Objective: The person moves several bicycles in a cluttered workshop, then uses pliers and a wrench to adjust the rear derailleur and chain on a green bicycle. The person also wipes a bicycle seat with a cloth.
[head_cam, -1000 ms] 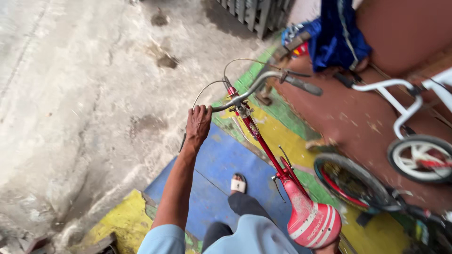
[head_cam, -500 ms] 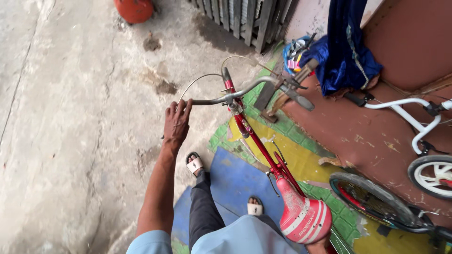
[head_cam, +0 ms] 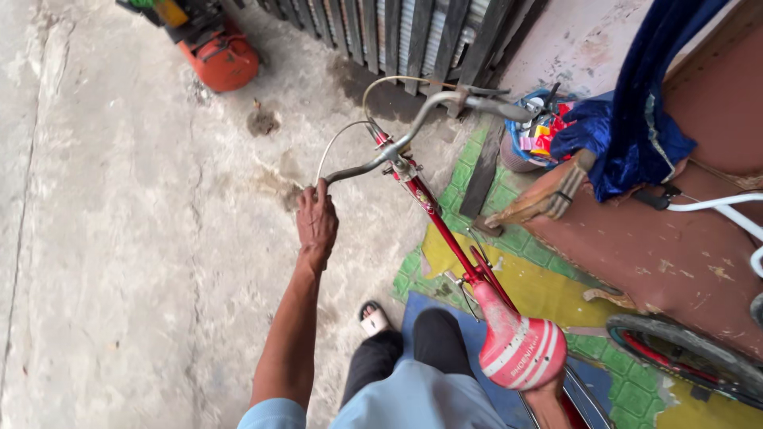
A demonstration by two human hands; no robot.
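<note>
Nearest, at the bottom edge, the person's pale blue shirt and dark trousers are visible, with one sandalled foot [head_cam: 373,319] planted on the concrete floor [head_cam: 119,262] just left of a blue mat [head_cam: 413,314]. Beside the legs, to the right, stands the red bicycle [head_cam: 445,230]; its red saddle with white stripes [head_cam: 520,353] sits near the bottom centre, and the right hand [head_cam: 548,401] appears below that saddle, touching its underside, though only a sliver shows and I cannot tell whether it is clenched or released. The red frame tube runs from the saddle up and to the left toward the handlebar [head_cam: 421,119]. The left hand [head_cam: 316,222], arm extended, is closed around the near left grip of the handlebar, fingers wrapped over the end. Under the frame lie a yellow mat and green tiled mats [head_cam: 477,183]. At the right, on a raised reddish-brown surface [head_cam: 660,254], part of a dark tyre [head_cam: 683,357] and a white bicycle frame [head_cam: 715,206] show. Farther on, a blue cloth [head_cam: 636,119] hangs over a basket of coloured items [head_cam: 540,131]. At the far side stands a dark slatted fence [head_cam: 397,32], and at far left an orange container [head_cam: 222,59].
</note>
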